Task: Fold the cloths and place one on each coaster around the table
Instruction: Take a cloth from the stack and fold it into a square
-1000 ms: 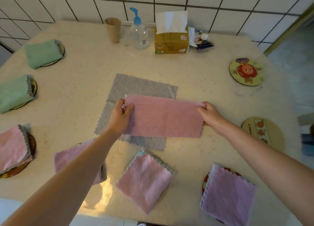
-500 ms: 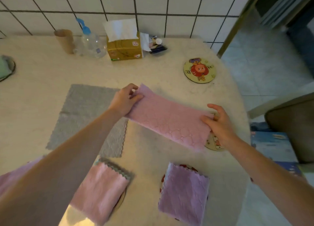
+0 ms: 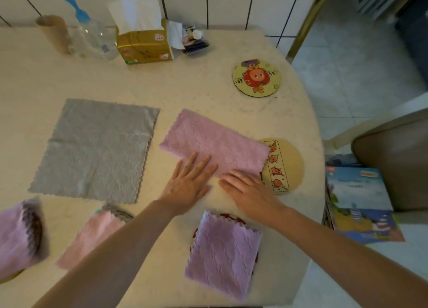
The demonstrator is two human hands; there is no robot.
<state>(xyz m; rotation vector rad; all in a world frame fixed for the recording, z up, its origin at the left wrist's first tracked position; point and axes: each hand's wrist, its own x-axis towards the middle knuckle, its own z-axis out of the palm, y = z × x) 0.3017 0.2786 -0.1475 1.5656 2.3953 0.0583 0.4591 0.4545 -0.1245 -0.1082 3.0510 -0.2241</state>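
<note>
Two hands now lie flat along the near edge of a pink cloth (image 3: 214, 143), where half a second ago they held it by its ends just above the table. The left hand (image 3: 187, 185) rests with straight, spread fingers on the cloth's near edge; the right hand (image 3: 249, 189) lies beside it, fingers straight, tips touching the cloth, gripping nothing. The cloth, folded once into a long strip, has been set down on the table (image 3: 196, 94), its right end overlapping the fruit coaster (image 3: 287, 166). It probably needs one more fold before it sits squarely on that coaster. A grey cloth (image 3: 97, 148) lies unfolded to the left, and the cartoon coaster (image 3: 256, 78) further back is bare. A folded lilac cloth (image 3: 223, 254) already covers a near coaster.
</note>
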